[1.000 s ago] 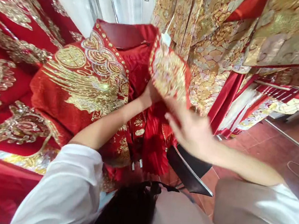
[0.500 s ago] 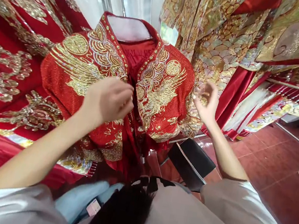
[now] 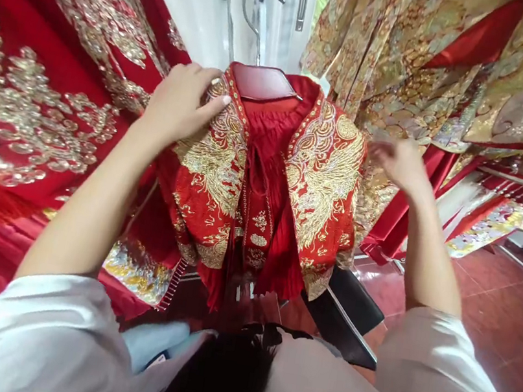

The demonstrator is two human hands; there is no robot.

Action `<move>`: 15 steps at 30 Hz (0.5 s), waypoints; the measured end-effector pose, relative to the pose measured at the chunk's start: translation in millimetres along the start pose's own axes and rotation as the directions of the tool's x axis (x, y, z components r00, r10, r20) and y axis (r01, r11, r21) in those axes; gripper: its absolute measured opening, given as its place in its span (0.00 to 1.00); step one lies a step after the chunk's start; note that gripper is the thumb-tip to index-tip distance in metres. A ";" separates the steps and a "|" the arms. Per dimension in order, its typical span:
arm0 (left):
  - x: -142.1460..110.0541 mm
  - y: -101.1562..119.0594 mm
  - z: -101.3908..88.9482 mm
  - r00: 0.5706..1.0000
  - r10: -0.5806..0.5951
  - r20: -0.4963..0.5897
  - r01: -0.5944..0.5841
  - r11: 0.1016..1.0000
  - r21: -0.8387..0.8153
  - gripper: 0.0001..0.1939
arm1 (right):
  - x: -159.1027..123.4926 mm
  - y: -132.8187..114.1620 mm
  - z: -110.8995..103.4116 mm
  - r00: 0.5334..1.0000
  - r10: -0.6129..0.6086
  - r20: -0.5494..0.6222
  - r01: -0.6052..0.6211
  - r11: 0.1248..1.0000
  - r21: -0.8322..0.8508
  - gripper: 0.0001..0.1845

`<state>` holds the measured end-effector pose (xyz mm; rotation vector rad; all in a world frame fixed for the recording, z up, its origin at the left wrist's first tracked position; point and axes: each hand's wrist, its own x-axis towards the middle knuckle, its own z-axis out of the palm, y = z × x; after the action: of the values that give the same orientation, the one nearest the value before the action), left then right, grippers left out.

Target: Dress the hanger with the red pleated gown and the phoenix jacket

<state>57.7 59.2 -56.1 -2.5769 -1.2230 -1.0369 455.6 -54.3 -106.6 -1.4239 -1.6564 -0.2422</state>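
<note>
Jacket (image 3: 313,194) hangs at centre, front parted, hanger (image 3: 257,37) at twelve o'clock. Its lapel (image 3: 316,132) at one o'clock, lifted a second ago, now lies flat, so the handling seems to have passed outward. Left hand (image 3: 181,102), half-open, lies over the shoulder (image 3: 204,138) at ten; right hand (image 3: 401,164), curled, blurred, is beside the jacket at three. I cannot tell whether either grips cloth. Gold gown (image 3: 398,89) hangs at two.

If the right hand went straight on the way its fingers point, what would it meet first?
The right hand would likely meet the gold-embroidered red jacket first; blur and depth hide whether they touch.
</note>
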 end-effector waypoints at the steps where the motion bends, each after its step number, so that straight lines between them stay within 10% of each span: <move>1: 5.9 -2.2 -0.1 1.000 0.004 0.006 -0.004 0.999 -0.033 0.36 | 7.8 -18.6 -1.9 0.999 -0.032 -0.041 0.032 0.999 -0.004 0.14; 8: 17.6 -0.9 0.4 1.000 0.003 -0.025 -0.007 0.988 -0.153 0.29 | 63.2 -93.2 36.0 0.901 -0.271 0.339 0.244 0.962 0.121 0.14; 15: 17.6 -2.1 -16.7 0.941 -0.084 -0.329 -0.008 0.963 -0.269 0.34 | 99.1 -128.4 50.6 0.968 -0.218 0.124 0.221 0.975 -0.013 0.24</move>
<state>55.1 65.9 -32.8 -2.4133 -1.1131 -1.6743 327.3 6.4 -13.2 -1.2964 -1.9205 -0.3085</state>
